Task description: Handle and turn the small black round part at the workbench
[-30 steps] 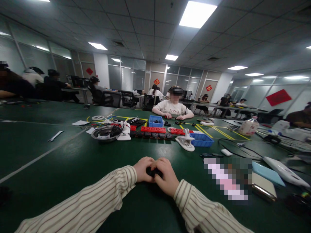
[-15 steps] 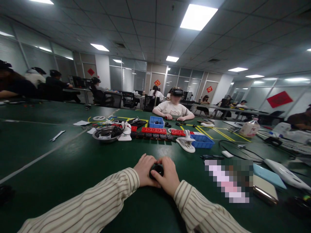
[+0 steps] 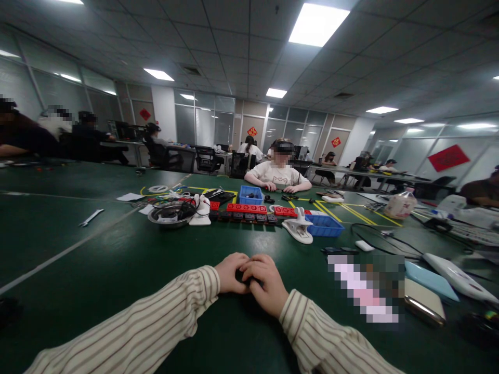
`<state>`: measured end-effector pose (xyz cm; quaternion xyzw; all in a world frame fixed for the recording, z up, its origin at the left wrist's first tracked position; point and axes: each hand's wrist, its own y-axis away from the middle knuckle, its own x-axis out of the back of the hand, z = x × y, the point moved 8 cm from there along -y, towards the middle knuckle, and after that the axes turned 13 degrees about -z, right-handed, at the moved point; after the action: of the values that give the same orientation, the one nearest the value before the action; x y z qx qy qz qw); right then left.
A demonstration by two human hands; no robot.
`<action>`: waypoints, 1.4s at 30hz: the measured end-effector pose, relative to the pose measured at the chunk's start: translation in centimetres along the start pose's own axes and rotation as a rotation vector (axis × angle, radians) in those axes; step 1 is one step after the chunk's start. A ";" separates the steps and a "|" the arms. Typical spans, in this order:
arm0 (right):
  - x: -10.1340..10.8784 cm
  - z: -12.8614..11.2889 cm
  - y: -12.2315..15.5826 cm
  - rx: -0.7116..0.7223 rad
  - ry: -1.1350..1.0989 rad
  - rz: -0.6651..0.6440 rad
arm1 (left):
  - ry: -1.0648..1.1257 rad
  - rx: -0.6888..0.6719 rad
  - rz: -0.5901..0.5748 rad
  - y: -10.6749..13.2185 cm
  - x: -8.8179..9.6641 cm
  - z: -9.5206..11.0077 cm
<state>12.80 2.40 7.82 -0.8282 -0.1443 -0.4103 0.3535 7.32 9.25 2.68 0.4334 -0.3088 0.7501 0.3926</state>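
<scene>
My left hand (image 3: 230,272) and my right hand (image 3: 265,283) rest together on the green table (image 3: 117,259), both in striped sleeves. Their fingers are curled around a small black object (image 3: 242,277) held between them. Most of that object is hidden by my fingers, so I cannot name it. Beyond my hands a row of red and black blocks (image 3: 249,212) lies across the table, with a white clamp-like tool (image 3: 298,227) beside it.
A metal bowl of cables (image 3: 169,213) and two blue bins (image 3: 326,225) sit mid-table. A person (image 3: 278,174) sits opposite, working. A wrench (image 3: 90,217) lies at left. Phones, a white device (image 3: 456,275) and cables crowd the right side. Other people sit at far tables.
My hands have closed back over the black object, which showed more half a second ago. They sit slightly lower on the table.
</scene>
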 end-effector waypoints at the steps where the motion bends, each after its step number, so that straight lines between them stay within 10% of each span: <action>1: 0.0 -0.2 0.0 0.015 -0.005 -0.001 | -0.002 0.002 0.002 0.0 0.0 0.1; 13: 0.2 3.2 0.6 -0.319 0.135 0.138 | -0.138 0.101 0.091 0.9 1.1 1.5; 29: 0.0 -0.3 -0.1 -0.005 0.026 -0.019 | -0.045 0.028 -0.001 0.1 -0.3 -0.5; 42: 0.1 3.0 0.4 -0.324 0.135 0.107 | -0.134 0.088 0.077 0.6 0.9 1.2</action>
<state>14.83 4.24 6.49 -0.8514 -0.0079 -0.4636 0.2454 6.95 8.30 3.92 0.4874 -0.3174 0.7468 0.3225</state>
